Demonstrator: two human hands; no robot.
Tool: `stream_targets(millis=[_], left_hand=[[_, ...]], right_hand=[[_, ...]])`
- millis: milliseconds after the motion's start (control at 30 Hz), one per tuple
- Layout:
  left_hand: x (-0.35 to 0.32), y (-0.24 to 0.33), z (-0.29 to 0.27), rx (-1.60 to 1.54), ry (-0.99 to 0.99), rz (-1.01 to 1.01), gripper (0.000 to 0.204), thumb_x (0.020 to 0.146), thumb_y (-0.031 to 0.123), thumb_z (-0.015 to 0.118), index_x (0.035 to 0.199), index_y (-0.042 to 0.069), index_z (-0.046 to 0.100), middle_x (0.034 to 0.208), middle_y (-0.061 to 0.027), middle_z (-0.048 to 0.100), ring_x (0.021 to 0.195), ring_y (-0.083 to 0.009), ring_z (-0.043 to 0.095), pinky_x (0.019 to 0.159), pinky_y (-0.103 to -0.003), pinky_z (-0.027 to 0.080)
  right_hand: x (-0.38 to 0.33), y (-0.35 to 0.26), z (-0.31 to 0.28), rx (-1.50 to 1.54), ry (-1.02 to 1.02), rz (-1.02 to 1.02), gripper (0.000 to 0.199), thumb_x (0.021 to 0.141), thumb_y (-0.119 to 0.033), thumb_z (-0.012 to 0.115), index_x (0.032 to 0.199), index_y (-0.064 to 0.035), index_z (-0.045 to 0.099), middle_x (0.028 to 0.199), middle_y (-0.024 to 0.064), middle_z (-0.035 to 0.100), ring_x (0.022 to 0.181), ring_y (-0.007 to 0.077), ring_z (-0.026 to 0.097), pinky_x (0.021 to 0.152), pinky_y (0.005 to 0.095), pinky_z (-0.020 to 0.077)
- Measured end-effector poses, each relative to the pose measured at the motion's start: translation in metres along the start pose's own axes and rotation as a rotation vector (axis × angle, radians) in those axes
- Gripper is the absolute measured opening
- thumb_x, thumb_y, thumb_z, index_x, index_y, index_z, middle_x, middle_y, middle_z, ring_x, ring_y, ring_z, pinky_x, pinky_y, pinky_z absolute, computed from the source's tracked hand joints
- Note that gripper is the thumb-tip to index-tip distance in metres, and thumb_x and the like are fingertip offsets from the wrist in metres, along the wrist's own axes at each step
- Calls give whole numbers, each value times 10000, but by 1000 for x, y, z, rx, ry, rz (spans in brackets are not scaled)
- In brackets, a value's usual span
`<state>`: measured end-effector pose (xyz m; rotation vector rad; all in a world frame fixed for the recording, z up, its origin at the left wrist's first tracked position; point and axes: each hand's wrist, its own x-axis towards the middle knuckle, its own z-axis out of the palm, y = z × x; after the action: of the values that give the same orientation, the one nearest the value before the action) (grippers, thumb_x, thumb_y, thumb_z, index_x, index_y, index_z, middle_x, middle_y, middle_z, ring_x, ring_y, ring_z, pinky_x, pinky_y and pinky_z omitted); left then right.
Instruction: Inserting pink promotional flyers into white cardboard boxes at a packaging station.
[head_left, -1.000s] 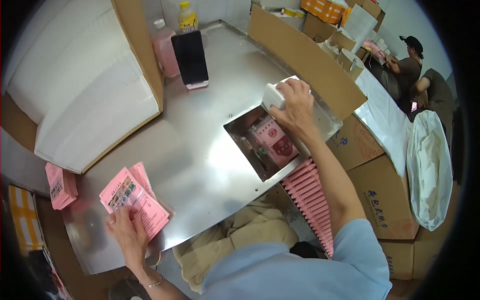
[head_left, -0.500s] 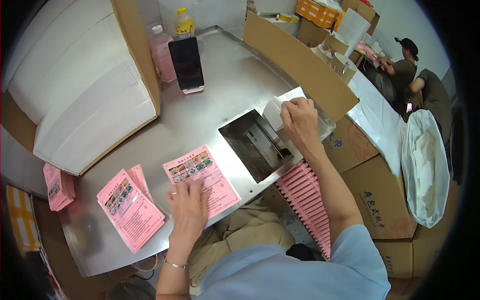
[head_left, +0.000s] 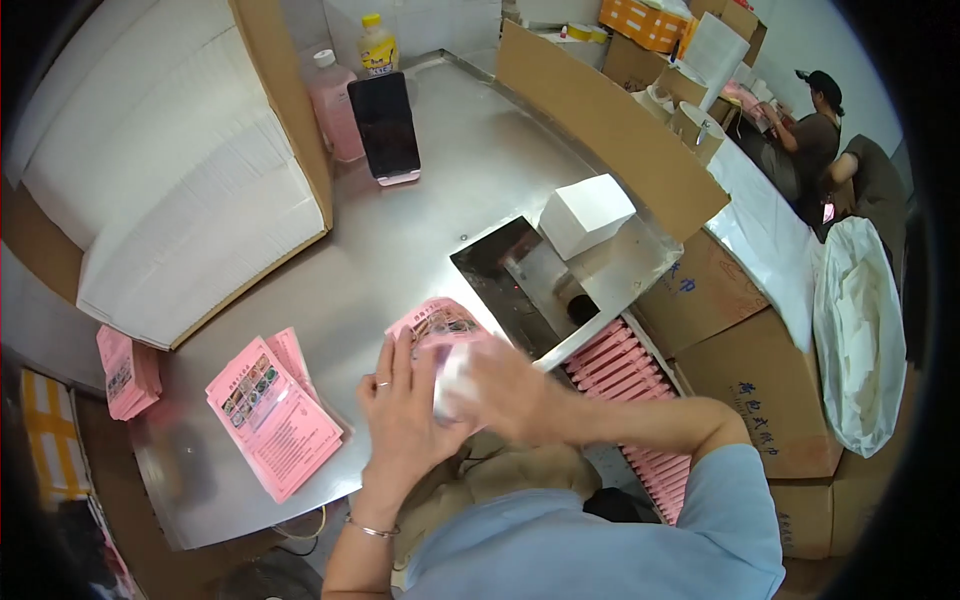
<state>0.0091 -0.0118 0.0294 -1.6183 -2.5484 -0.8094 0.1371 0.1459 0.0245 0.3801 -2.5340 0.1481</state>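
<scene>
My left hand (head_left: 405, 405) grips the left side of a pink printed sheet (head_left: 432, 318), which looks bent up from the steel table (head_left: 350, 290). Close against it, my right hand (head_left: 525, 395) is smeared by motion. Between the two hands is a folded white napkin (head_left: 457, 380), held by my right fingers over the sheet; their exact grip is blurred. Beyond them, a block of white napkins (head_left: 587, 215) sits beside a rectangular opening (head_left: 520, 285) in the tabletop. To the left lies a stack of pink printed sheets (head_left: 275, 420).
Another pink stack (head_left: 128, 375) is at the left edge. A phone on a stand (head_left: 385, 130) and bottles (head_left: 338, 105) stand behind. A large carton (head_left: 200, 170) borders the left, a cardboard flap (head_left: 610, 120) the right. Below the opening sits a box of pink packets (head_left: 640, 410). Two people are beyond.
My right hand has come from the napkin block to the pink sheet with a white napkin. My left hand has gone from lying on the sheet to bending it up.
</scene>
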Motion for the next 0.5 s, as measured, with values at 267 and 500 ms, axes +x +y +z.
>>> stream_targets(millis=[267,500], left_hand=[[9,6,0,179,44,-31,693,724,425,759,1311,102,580,1504,-187,405,1412,-469,295,1047,-568,303],[14,20,0,334,256,-61,528,832,454,695,1192,73,632,1330,-149,520,1147,-381,459,820,-463,348]], right_hand=[[32,22,-14,72,96,174,220,717,-128,630,887,6,673,850,154,646,863,311,649,975,497,478],[5,141,-56,-460,195,630,222,864,-217,684,1020,-59,690,945,119,599,988,299,547,813,441,430]])
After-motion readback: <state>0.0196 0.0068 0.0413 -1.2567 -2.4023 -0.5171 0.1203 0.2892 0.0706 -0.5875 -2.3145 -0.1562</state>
